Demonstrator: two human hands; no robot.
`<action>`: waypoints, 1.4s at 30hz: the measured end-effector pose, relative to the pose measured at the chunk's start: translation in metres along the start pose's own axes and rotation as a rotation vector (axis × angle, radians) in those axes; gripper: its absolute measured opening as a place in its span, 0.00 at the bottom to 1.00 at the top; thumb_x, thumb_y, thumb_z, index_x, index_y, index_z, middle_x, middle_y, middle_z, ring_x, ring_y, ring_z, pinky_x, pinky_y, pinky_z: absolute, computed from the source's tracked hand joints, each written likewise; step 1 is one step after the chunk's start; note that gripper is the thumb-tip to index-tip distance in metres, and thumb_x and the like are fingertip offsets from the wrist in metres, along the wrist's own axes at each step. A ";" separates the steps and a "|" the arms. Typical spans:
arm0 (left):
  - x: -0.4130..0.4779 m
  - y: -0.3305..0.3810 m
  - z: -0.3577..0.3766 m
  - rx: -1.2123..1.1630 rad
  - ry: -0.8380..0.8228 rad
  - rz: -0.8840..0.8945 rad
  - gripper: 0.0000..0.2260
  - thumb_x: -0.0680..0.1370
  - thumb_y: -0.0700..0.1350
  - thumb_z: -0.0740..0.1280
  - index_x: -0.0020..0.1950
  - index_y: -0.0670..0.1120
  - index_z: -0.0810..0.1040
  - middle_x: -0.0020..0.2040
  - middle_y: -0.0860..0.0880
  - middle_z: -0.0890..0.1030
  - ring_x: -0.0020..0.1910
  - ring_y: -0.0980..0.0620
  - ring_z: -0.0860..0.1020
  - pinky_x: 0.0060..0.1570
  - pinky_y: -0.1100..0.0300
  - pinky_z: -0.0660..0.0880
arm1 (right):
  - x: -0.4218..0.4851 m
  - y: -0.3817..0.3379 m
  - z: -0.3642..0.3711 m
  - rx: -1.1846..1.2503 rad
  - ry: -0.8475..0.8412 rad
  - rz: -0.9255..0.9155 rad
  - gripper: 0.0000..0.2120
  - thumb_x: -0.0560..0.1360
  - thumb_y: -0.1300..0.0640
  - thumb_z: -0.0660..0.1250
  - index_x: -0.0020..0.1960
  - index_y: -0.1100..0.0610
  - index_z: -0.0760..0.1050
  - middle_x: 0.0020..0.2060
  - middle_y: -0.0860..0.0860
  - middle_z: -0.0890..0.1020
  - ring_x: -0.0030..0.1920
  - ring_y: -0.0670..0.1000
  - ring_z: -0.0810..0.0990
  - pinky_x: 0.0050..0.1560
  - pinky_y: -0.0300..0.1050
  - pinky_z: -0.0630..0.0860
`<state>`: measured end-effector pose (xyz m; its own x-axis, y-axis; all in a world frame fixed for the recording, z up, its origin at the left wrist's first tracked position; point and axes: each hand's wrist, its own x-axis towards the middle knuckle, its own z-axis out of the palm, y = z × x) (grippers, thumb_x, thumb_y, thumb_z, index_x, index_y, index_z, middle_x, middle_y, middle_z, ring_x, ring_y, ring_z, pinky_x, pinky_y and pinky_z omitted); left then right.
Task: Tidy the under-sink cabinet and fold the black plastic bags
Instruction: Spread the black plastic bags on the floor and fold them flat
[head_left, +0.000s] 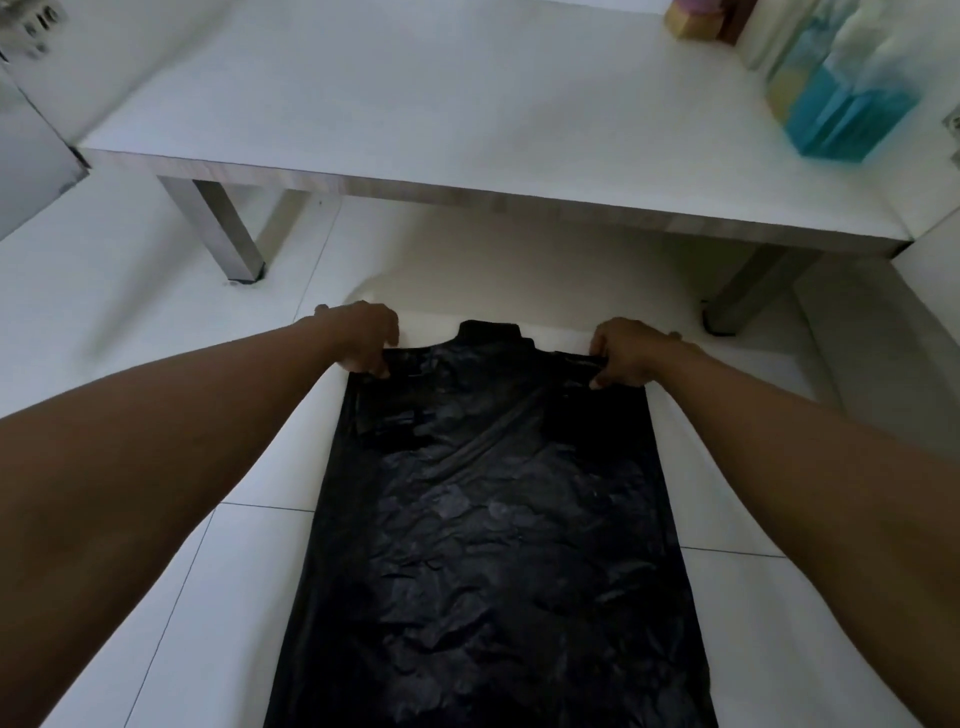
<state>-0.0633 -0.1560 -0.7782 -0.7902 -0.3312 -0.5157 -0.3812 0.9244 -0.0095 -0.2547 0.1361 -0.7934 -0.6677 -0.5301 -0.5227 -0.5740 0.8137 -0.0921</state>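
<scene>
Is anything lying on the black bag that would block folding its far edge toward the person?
Nothing visible. The left hand and right hand pinch the far corners of the black bag, whose surface is bare; the table stands beyond it.

Low white table (415, 104) over white tiled floor (156, 571)

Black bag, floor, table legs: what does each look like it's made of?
The black bag looks like thin plastic film, semi-glossy: its fine crinkles catch the light. The floor is probably glazed ceramic tile, white and smooth, with thin dark grout lines. The table legs look like brushed metal, grey with a dull sheen, though possibly a wrap.
</scene>
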 end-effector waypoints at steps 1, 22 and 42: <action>0.000 0.002 -0.001 0.000 -0.002 0.000 0.26 0.74 0.53 0.75 0.70 0.51 0.72 0.63 0.50 0.74 0.66 0.45 0.72 0.64 0.42 0.69 | 0.002 0.000 -0.002 -0.002 -0.015 -0.012 0.18 0.67 0.48 0.79 0.53 0.51 0.78 0.57 0.49 0.79 0.56 0.54 0.75 0.68 0.65 0.64; -0.080 0.003 -0.011 0.098 0.600 0.074 0.06 0.75 0.46 0.68 0.44 0.52 0.70 0.41 0.53 0.74 0.42 0.49 0.72 0.53 0.48 0.61 | -0.112 0.008 -0.005 -0.176 0.762 -0.288 0.03 0.75 0.53 0.67 0.46 0.52 0.74 0.44 0.49 0.78 0.48 0.54 0.76 0.53 0.53 0.60; -0.154 0.005 0.106 0.268 0.422 0.370 0.14 0.69 0.47 0.71 0.40 0.52 0.64 0.35 0.56 0.68 0.33 0.52 0.67 0.47 0.53 0.64 | -0.190 0.005 0.123 -0.154 0.538 -0.359 0.13 0.66 0.56 0.73 0.43 0.50 0.69 0.42 0.46 0.71 0.45 0.52 0.75 0.59 0.53 0.62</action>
<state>0.1070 -0.0808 -0.7897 -0.9894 0.0248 -0.1431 0.0447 0.9894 -0.1381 -0.0728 0.2704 -0.7987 -0.5426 -0.8398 0.0172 -0.8396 0.5418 -0.0384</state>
